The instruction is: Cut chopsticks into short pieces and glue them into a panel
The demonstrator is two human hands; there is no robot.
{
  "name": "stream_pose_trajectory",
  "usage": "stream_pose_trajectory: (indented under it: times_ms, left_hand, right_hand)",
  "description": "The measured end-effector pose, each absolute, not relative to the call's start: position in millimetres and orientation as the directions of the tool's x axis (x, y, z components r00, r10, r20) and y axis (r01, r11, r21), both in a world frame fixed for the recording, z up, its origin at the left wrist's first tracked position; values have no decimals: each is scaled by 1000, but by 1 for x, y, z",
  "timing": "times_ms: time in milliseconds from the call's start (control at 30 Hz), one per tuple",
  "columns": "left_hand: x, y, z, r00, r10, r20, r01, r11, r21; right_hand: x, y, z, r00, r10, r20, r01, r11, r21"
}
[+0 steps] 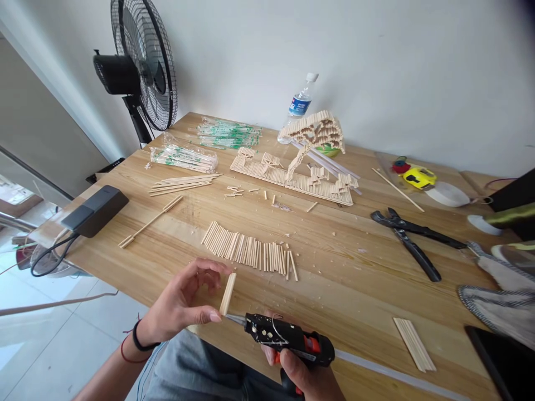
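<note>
Wooden stick (228,293) pinched in left hand (179,306); right hand (307,376) grips glue gun (288,338); cut sticks (251,252) just beyond.

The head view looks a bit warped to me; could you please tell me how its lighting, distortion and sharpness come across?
Head view: soft, even daylight, with only faint shadows on the wooden table; wide-angle bending bows the table's edges and tilts the standing fan; the left hand with its short wooden stick and the right hand on the glue gun are sharp; the cloth at the right edge is smeared.
</note>
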State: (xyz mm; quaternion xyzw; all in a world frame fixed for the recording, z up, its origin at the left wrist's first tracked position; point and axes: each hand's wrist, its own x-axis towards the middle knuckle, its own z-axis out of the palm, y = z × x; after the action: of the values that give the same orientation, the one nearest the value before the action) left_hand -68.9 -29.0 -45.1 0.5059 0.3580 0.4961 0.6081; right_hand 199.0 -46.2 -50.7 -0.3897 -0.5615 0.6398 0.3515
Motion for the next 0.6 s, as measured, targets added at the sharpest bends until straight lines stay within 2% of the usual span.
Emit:
stream_pose_trajectory:
  times_ms: [333, 600]
  left_hand:
    - [-69, -30, -43, 246, 968, 52, -228, 6, 974]
    - [-68, -29, -40, 252, 966, 57, -219, 0, 976]
  right_hand:
    - [210, -51, -57, -403, 903, -147, 47, -140, -989]
    - [202, -46, -50, -424, 903, -74, 54, -56, -997]
